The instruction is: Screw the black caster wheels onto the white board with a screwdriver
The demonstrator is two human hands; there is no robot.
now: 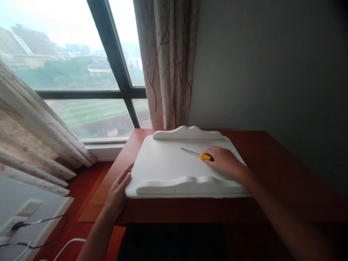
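A white board (165, 166) with wavy raised rails along its far and near edges lies flat on a reddish wooden desk (272, 170). My right hand (224, 161) rests on the board's right part, fingers closed around the yellow-and-black handle of a screwdriver (199, 154) whose metal shaft points left and away. My left hand (119, 190) lies flat with fingers stretched out against the board's near left corner, on the desk edge.
A grey wall rises behind the desk. A patterned curtain (168, 65) hangs at the desk's far left beside a large window (67, 65). Another curtain (32, 145) drapes at the left. Cables and a wall socket (27, 210) sit low at the left.
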